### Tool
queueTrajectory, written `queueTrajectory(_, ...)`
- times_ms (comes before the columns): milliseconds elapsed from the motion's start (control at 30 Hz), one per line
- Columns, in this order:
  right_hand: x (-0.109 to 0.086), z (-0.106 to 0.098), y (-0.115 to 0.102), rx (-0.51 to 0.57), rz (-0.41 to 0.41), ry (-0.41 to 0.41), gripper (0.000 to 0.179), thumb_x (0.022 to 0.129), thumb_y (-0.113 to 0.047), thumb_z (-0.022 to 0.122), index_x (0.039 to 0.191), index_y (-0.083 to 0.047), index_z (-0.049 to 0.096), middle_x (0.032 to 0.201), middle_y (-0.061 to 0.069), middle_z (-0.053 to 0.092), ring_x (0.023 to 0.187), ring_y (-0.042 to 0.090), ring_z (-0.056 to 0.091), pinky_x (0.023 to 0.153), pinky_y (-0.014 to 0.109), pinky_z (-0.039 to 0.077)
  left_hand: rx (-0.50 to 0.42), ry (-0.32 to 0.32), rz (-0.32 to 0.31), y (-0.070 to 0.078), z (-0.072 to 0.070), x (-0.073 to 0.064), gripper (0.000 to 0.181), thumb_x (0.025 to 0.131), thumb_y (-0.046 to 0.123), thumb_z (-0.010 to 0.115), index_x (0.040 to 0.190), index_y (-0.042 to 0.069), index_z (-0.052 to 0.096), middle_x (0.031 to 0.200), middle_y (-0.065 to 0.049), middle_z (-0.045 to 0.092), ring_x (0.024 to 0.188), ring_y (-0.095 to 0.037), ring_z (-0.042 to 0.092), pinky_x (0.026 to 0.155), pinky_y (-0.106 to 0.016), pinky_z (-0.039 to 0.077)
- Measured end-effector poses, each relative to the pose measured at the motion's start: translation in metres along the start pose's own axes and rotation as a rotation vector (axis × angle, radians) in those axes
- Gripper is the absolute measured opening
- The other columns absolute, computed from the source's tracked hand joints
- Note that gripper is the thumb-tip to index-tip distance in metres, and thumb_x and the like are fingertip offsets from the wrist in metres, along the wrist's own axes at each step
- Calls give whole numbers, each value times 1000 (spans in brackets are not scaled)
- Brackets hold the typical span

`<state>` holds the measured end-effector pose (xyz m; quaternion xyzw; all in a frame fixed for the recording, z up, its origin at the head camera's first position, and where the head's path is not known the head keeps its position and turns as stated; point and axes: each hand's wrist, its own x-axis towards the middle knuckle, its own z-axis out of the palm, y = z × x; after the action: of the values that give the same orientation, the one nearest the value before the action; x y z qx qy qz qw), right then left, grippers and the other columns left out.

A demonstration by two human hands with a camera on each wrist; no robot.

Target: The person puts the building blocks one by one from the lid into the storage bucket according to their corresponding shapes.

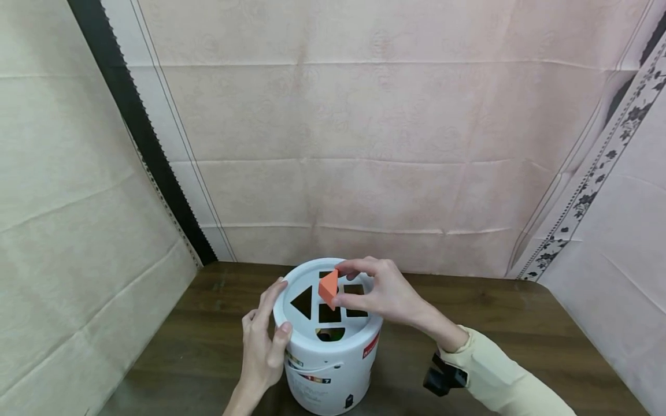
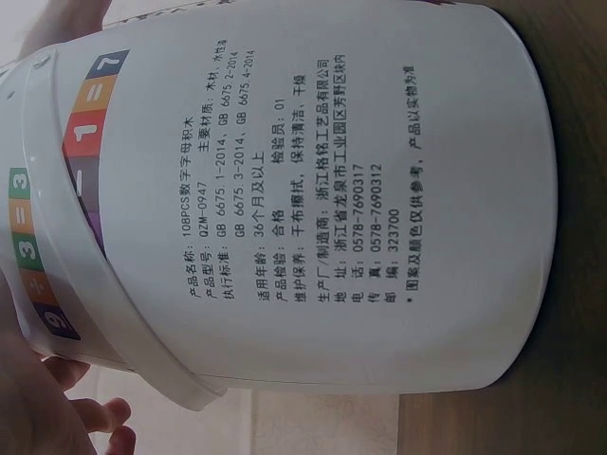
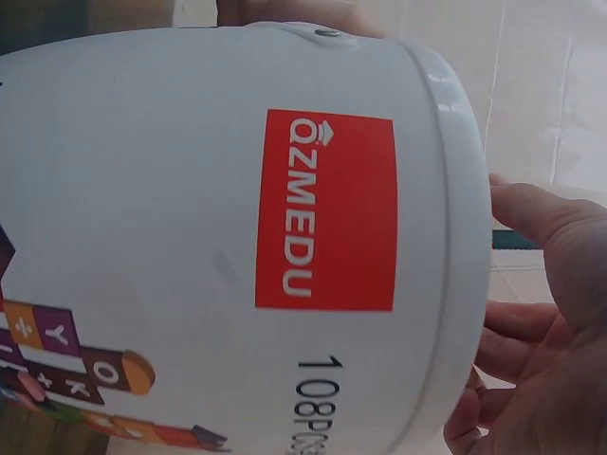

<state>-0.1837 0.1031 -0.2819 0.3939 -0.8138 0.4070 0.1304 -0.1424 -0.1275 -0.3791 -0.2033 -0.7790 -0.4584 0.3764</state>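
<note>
A white lidded bucket (image 1: 333, 370) stands upright on the table, its lid (image 1: 302, 335) pierced by triangular, square and rounded holes. My left hand (image 1: 264, 338) grips the lid's rim on the left, thumb toward the front. Over the lid, my right hand (image 1: 385, 292) pinches an orange triangular block (image 1: 328, 288) between thumb and index finger. The block is tilted above the holes; the lid behind it is partly hidden. Printed text and a white handle (image 2: 123, 294) fill the left wrist view. The right wrist view shows the bucket's red label (image 3: 327, 210) and the right hand beyond the rim.
The brown wooden table (image 1: 208, 323) extends to both sides of the bucket. A pale cloth (image 1: 364, 144) hangs behind it, with further cloth panels at left and right. Something green and yellow shows through the lid's front hole. A black device (image 1: 444, 374) sits at the right wrist.
</note>
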Motion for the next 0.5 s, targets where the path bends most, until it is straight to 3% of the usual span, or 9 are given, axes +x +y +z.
queueTrajectory(233,5,7,0,-12,-27,-29,49,72,-37,74,111,-9,64,100,-5,64,87,11,57,75,36,43,5,2,2,-1,0,0,58,90,48,35,134,11,44,134,-4,45,105,-19,51,79,-51,19)
queueTrajectory(500,11,14,-2,-16,-67,-46,49,73,-36,74,111,-7,64,100,-5,64,86,14,56,73,34,44,2,-4,-3,-1,0,1,57,90,47,35,134,12,44,135,-3,44,105,-19,51,79,-51,19)
